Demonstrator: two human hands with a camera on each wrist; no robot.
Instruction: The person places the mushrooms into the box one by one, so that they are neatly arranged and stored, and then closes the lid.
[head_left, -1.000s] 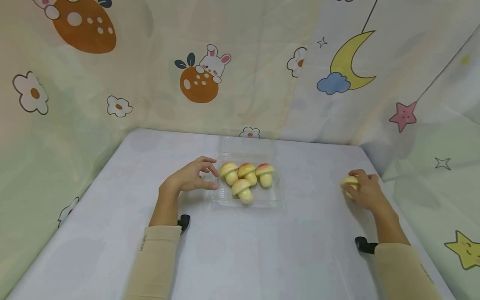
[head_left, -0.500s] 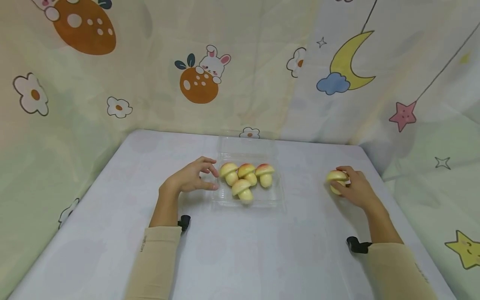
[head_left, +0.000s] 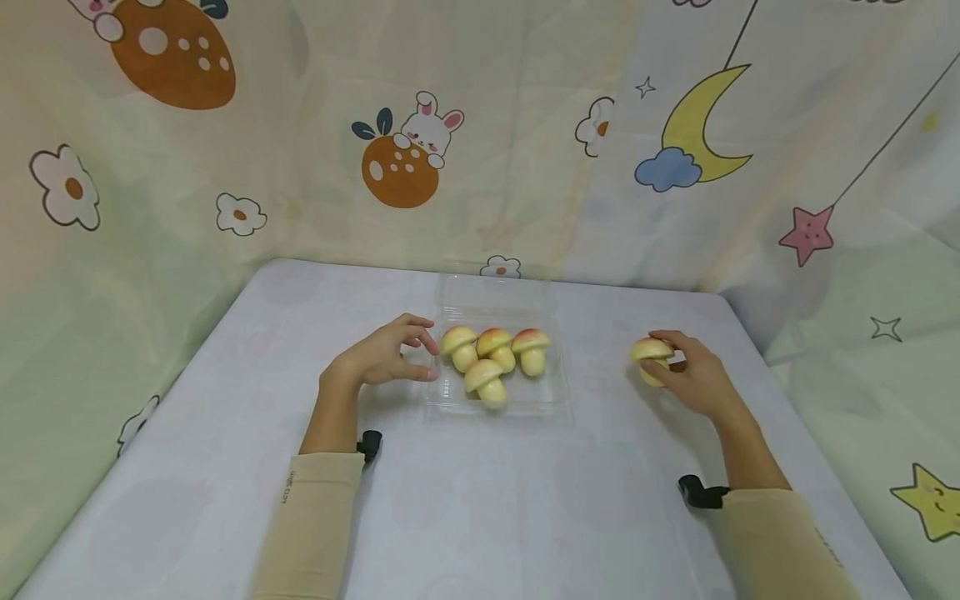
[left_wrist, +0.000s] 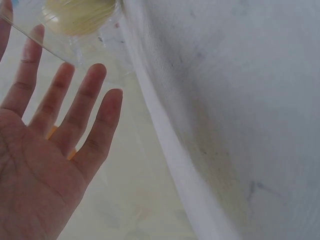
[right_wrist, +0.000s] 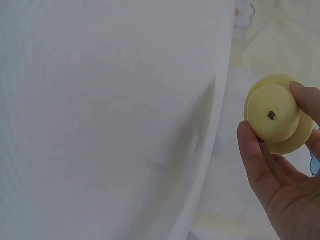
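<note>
My right hand (head_left: 697,377) pinches a pale yellow toy mushroom (head_left: 649,352) by its stem and cap, over the right part of the table. In the right wrist view the stem's round end (right_wrist: 272,114) faces the camera, showing a small dark mark. My left hand (head_left: 386,354) holds nothing; its spread fingertips are right at the left side of a clear plastic box (head_left: 536,397). Inside the box lie several similar mushrooms: three in a back row, including one with a reddish cap (head_left: 531,338), and a paler mushroom (head_left: 486,380) in front of them.
The box's clear lid (head_left: 495,292) stands open at the back, near the cloth backdrop (head_left: 517,167) with cartoon prints. A white cloth covers the table (head_left: 510,508). Black wrist cameras, such as the right one (head_left: 701,492), jut inward from both sleeves.
My right hand has moved left across the table with the mushroom, toward the box. My left hand and the mushrooms in the box have stayed where they were.
</note>
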